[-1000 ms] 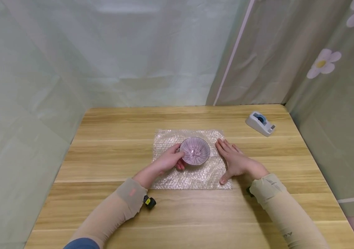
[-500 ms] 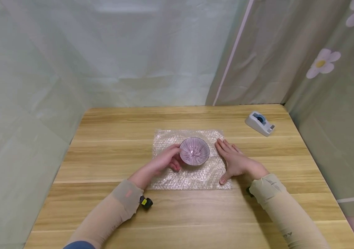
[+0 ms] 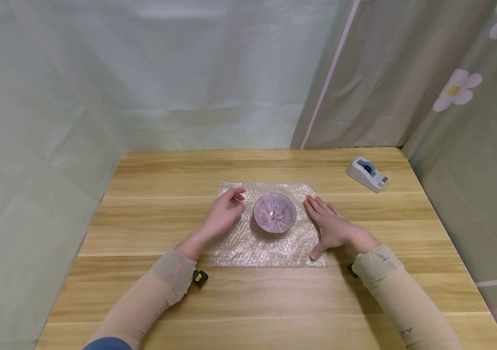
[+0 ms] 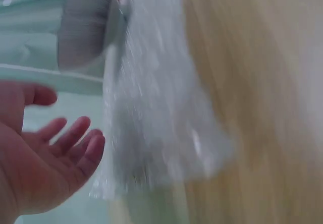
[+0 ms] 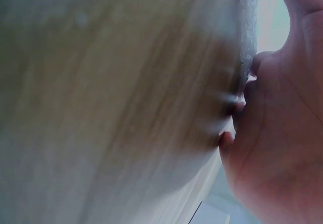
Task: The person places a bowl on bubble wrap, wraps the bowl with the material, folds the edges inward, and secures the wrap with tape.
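Observation:
A small bowl (image 3: 274,213) with purple-and-white stripes inside stands upright on a sheet of bubble wrap (image 3: 270,253). To its left, my left hand (image 3: 225,213) hovers over the sheet's left part, fingers loosely bent and holding nothing. A gap separates that hand from the bowl, also visible in the left wrist view, where the bowl (image 4: 85,27) is blurred. My right hand (image 3: 329,226) rests on the right edge of the bubble wrap, fingers spread and thumb toward me. In the right wrist view the right hand's fingertips (image 5: 227,139) press down at the table surface.
A white tape dispenser (image 3: 367,174) with a blue core stands at the back right of the wooden table (image 3: 152,233). Pale curtains (image 3: 213,78) hang behind the table and on both sides. A small black camera (image 3: 200,277) is strapped under the left wrist.
My left hand has let go of the bowl's left rim and moved left, then slightly away from me. The bowl and my right hand have stayed in place.

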`<state>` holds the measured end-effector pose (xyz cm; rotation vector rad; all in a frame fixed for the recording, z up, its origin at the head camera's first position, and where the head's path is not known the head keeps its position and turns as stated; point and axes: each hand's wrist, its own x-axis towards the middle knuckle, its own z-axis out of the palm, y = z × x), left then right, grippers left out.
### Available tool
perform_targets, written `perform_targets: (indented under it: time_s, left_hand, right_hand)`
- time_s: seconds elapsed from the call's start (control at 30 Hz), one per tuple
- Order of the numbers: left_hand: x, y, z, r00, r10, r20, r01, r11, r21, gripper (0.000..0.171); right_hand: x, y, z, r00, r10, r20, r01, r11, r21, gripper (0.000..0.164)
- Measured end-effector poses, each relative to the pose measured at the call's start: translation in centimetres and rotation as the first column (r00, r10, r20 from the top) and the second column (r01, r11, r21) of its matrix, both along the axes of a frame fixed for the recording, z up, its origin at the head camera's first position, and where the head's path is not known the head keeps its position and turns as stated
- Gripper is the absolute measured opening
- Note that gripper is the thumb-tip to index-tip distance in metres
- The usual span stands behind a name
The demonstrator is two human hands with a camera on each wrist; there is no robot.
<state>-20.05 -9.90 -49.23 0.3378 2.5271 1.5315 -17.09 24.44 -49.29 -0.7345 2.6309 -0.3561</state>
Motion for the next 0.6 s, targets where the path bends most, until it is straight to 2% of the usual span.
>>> perform_targets:
  time_s: [0.03,0.07,0.1,0.13,0.2,0.27,0.33,0.37,0.43,0.5,0.53,0.6]
  left_hand:
    - [-0.1,-0.3,-0.1,0.998,-0.048,-0.045,0.044,0.996,-0.075,0.058]
    - [-0.2,-0.5,-0.3,0.991,-0.107,-0.081,0.093,0.983,-0.158,0.065]
    - [-0.3,-0.7,-0.4,0.978,-0.175,-0.11,0.145,0.96,-0.239,0.071]
    - [-0.4,-0.9,-0.6,0.961,-0.248,-0.123,0.198,0.927,-0.319,0.078]
    - [-0.5,-1.2,-0.8,0.914,-0.388,-0.122,0.292,0.834,-0.468,0.091]
    - [-0.5,-1.3,-0.9,0.866,-0.494,-0.075,0.372,0.737,-0.565,0.101]
    - [-0.5,-1.4,-0.9,0.832,-0.555,-0.011,0.429,0.655,-0.623,0.113]
    - [-0.4,-1.5,-0.8,0.821,-0.57,0.016,0.445,0.623,-0.643,0.118]
    - [-0.4,-1.6,-0.8,0.809,-0.585,0.055,0.463,0.577,-0.673,0.129]
    - [-0.4,-1.6,-0.8,0.803,-0.591,0.075,0.468,0.548,-0.694,0.14]
    - [-0.4,-1.6,-0.7,0.801,-0.594,0.08,0.468,0.536,-0.703,0.144]
    - [-0.3,-1.4,-0.6,0.801,-0.591,0.094,0.478,0.537,-0.695,0.148]
  right_hand:
    - [0.0,0.0,0.0,1.0,0.0,0.001,0.0,1.0,0.0,0.157]
    - [0.0,0.0,0.0,1.0,0.002,-0.001,-0.002,1.0,0.0,0.157]
    - [0.0,0.0,0.1,1.0,0.002,0.0,-0.002,1.0,-0.003,0.157]
    - [0.0,0.0,0.1,1.0,0.004,-0.001,-0.004,1.0,-0.006,0.156]
    - [0.0,0.0,0.2,1.0,0.003,0.001,-0.003,1.0,-0.004,0.156]
    - [0.0,0.0,0.2,1.0,0.003,0.002,-0.003,1.0,-0.002,0.156]
    - [-0.1,0.0,0.2,1.0,0.004,0.002,-0.004,1.0,0.003,0.156]
    - [-0.1,0.0,0.2,1.0,0.006,0.0,-0.006,1.0,0.005,0.156]
    - [-0.1,0.0,0.2,1.0,0.008,-0.001,-0.008,1.0,-0.001,0.156]
    - [-0.1,0.0,0.1,1.0,0.009,-0.003,-0.009,1.0,-0.006,0.156]
    - [-0.1,0.0,0.1,1.0,0.008,-0.003,-0.008,1.0,-0.008,0.156]
    - [-0.1,0.1,0.0,1.0,0.008,0.0,-0.008,1.0,-0.009,0.156]
